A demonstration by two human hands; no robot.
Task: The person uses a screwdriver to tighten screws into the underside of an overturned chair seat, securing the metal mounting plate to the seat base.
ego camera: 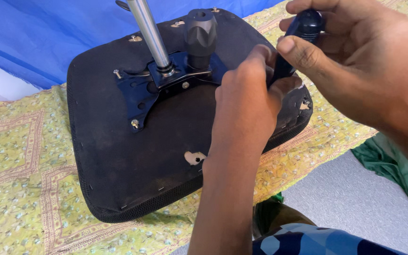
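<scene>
hands: 2 | seat: 1 | screwdriver: 1 | knob: 1

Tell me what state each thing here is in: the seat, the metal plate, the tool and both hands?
Chair seat: upside down on the yellow patterned cloth.
Metal plate: lying on the seat's underside, screws showing at its corners.
Chrome post: standing up from the plate, tilted.
Black knob: upright beside the post.
Screwdriver: held at an angle, tip hidden.
Left hand: closed round the screwdriver's lower part.
Right hand: gripping the screwdriver's handle.
</scene>
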